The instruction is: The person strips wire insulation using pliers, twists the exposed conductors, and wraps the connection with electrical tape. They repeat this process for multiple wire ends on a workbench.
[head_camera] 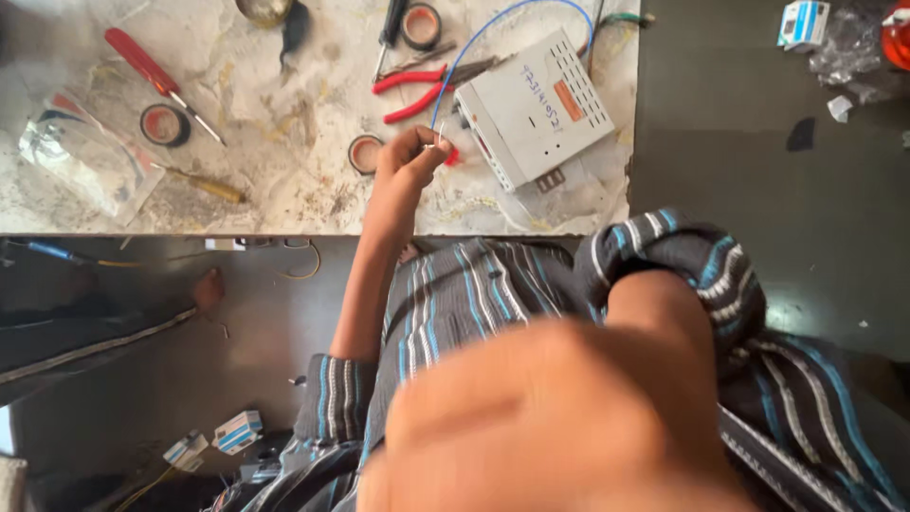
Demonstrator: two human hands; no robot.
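Marble-patterned worktop [284,161] filled the upper left of the frame, and at its centre the left hand [409,155] pinched the end of a thin blue wire [474,43] that arched up and over a grey metal box [533,112] just to the right. Red-handled pliers [409,95] lay just above the hand, a tape roll [363,154] beside it, and a red screwdriver [152,74] at upper left. Whether the right hand [540,427], a blur at bottom centre, held anything could not be told.
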